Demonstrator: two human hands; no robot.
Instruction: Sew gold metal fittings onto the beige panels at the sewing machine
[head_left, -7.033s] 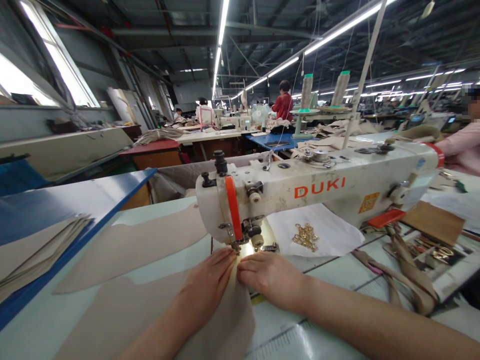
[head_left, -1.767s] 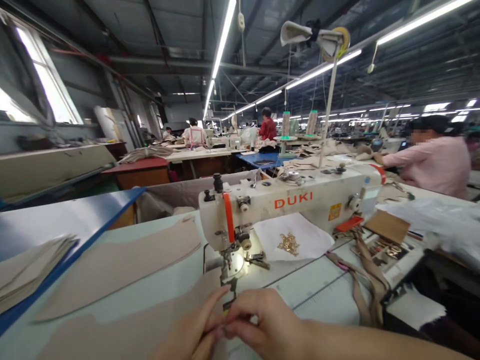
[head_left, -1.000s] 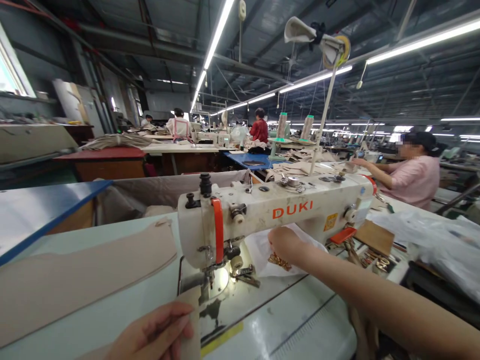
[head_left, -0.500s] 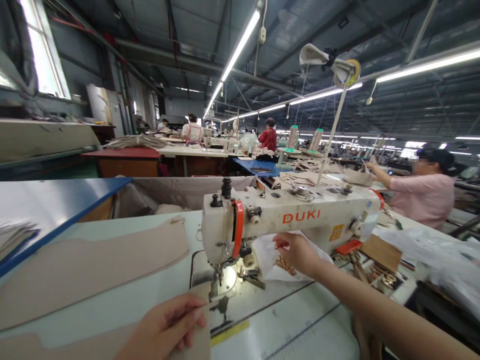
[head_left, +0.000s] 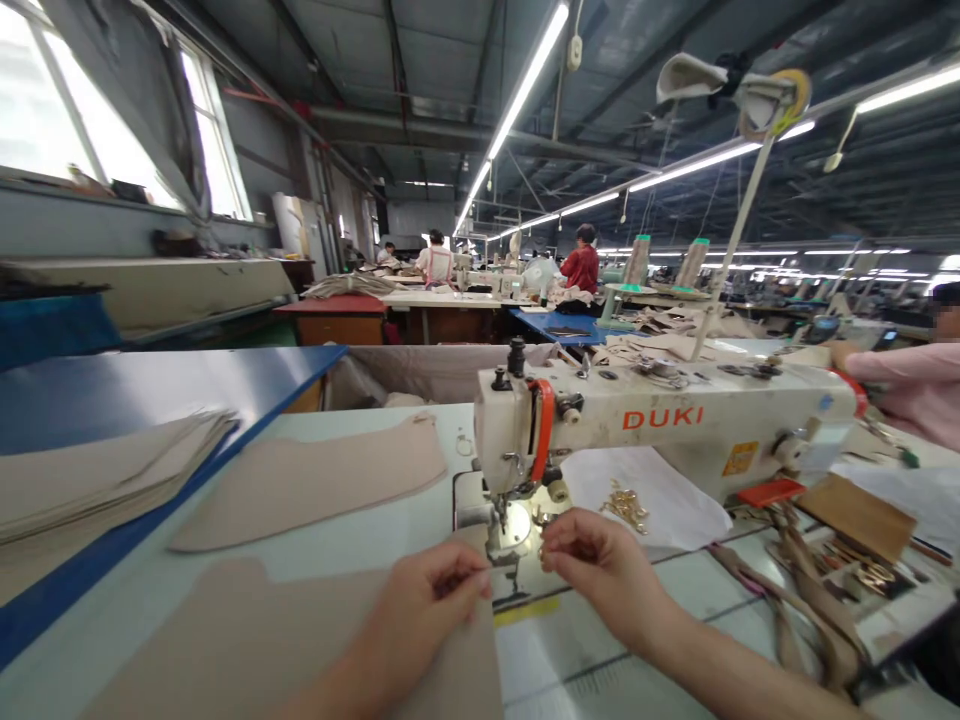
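Observation:
A white DUKI sewing machine stands on the pale table. My left hand rests closed on the edge of a beige fabric piece just in front of the needle plate. My right hand is pinched shut in front of the needle, fingertips together on something too small to make out. Behind it a pile of gold metal rings lies on white paper.
A second beige piece lies left of the machine, and a stack of them sits on a blue board. Beige straps and hardware lie at the right. A person in pink works beside me; others sit at far tables.
My right hand has come back from the pile of gold rings to the needle area, fingers pinched. My left hand has slid the fabric edge up toward the needle plate.

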